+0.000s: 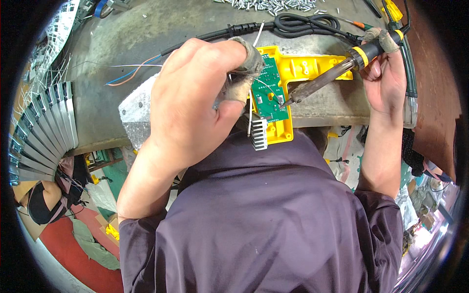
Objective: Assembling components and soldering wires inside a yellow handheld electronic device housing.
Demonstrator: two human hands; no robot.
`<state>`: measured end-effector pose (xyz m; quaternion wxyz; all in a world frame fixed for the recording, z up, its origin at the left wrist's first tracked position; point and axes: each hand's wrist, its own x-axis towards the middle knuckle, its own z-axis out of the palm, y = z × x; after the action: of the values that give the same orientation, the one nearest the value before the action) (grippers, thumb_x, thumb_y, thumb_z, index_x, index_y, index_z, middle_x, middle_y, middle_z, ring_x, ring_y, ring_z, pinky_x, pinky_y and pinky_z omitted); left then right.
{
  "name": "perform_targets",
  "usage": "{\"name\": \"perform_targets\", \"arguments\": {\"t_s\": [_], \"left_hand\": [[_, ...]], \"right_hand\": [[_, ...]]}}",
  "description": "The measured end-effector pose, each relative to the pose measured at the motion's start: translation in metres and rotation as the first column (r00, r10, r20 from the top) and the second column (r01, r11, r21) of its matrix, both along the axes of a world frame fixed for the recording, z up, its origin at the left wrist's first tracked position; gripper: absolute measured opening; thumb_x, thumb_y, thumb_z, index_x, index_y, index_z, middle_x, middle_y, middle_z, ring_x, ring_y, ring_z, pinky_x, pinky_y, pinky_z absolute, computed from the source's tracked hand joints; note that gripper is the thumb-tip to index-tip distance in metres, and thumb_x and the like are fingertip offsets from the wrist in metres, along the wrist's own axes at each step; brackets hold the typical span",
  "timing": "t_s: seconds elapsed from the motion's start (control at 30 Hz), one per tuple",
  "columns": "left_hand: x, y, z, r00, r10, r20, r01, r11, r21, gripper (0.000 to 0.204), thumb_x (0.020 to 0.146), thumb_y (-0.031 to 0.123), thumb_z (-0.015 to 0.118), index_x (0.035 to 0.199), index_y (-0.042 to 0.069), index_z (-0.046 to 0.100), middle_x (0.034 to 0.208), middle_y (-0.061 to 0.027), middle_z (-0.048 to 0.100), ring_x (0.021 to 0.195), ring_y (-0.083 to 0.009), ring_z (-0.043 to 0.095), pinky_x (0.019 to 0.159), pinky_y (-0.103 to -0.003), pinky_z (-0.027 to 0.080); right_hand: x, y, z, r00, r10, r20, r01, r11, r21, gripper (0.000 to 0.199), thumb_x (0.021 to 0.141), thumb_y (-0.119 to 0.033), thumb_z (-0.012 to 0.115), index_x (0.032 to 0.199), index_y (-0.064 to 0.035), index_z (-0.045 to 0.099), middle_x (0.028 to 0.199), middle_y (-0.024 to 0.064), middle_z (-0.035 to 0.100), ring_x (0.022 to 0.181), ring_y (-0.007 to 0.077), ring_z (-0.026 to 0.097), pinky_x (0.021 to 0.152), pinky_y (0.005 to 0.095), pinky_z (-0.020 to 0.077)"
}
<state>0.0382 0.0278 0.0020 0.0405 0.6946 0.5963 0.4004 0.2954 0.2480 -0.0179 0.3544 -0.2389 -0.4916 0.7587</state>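
A green circuit board (pixel 267 90) sits in a yellow plastic housing (pixel 312 68) at the near edge of the grey workbench (pixel 122 44). A black finned heat sink (pixel 259 133) hangs off the board's near end. My left hand (pixel 195 97), with worn cloth finger covers, pinches a thin white wire (pixel 250 115) against the board. My right hand (pixel 386 73) grips a soldering iron (pixel 337 68) by its black and yellow handle. The iron's tip touches the board's right side.
A black coiled cable (pixel 303 22) lies behind the housing. Thin blue and orange wires (pixel 132 73) run across the bench at left. A stack of grey metal plates (pixel 44 132) stands at far left. A pile of screws (pixel 273 5) lies at the back.
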Motion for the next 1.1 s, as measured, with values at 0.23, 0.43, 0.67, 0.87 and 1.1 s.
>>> {"name": "perform_targets", "arguments": {"t_s": [0.23,0.43,0.67,0.87,1.1], "left_hand": [[0.001,0.0,0.004,0.995,-0.004,-0.098,0.007,0.999,0.031,0.041,0.069,-0.01,0.069,0.105,0.0,0.053,0.095,-0.0104,0.062,0.084,-0.0194,0.06,0.076,-0.028,0.051],[0.001,-0.002,0.006,0.992,-0.016,-0.124,0.025,0.997,0.075,0.041,0.068,-0.008,0.071,0.104,0.0,0.054,0.093,-0.0109,0.062,0.079,-0.0179,0.06,0.068,-0.027,0.049],[-0.009,-0.005,0.0,0.996,-0.056,-0.064,0.058,0.998,0.037,0.038,0.067,-0.008,0.073,0.099,0.0,0.055,0.087,-0.0121,0.064,0.077,-0.0219,0.062,0.069,-0.03,0.05],[-0.007,-0.006,0.004,0.997,-0.055,-0.055,0.059,0.996,0.073,0.034,0.067,-0.008,0.073,0.095,0.001,0.056,0.081,-0.0101,0.065,0.077,-0.0249,0.063,0.069,-0.033,0.051],[-0.007,-0.003,0.004,0.985,-0.128,-0.116,0.143,0.98,0.135,0.04,0.068,-0.005,0.076,0.1,0.004,0.053,0.083,-0.0102,0.065,0.072,-0.026,0.063,0.064,-0.034,0.051]], "right_hand": [[-0.004,-0.004,0.0,0.996,-0.084,0.024,0.084,0.996,0.002,0.032,0.101,-0.028,0.046,0.112,-0.0015,0.06,0.079,0.0009,0.063,0.049,0.0013,0.039,0.047,0.0172,0.0324],[-0.003,-0.006,0.0,0.998,-0.068,0.0,0.068,0.998,0.01,0.032,0.099,-0.027,0.049,0.113,-0.0009,0.059,0.086,0.0042,0.065,0.049,0.001,0.04,0.048,0.0161,0.0341],[-0.006,-0.013,0.017,0.992,0.059,-0.11,-0.066,0.996,-0.056,0.03,0.096,-0.025,0.052,0.108,0.0021,0.056,0.074,0.0016,0.054,0.046,0.0023,0.037,0.064,0.0189,0.0428],[-0.008,-0.024,0.018,0.999,-0.041,0.002,0.041,0.999,-0.004,0.03,0.097,-0.025,0.053,0.11,0.0014,0.056,0.078,0.001,0.057,0.048,0.0021,0.039,0.067,0.0191,0.0455],[-0.011,-0.031,0.015,0.999,-0.027,-0.03,0.028,0.998,0.054,0.032,0.096,-0.023,0.054,0.116,0.0028,0.054,0.089,0.0041,0.062,0.054,0.0034,0.043,0.069,0.0204,0.0471]]}}
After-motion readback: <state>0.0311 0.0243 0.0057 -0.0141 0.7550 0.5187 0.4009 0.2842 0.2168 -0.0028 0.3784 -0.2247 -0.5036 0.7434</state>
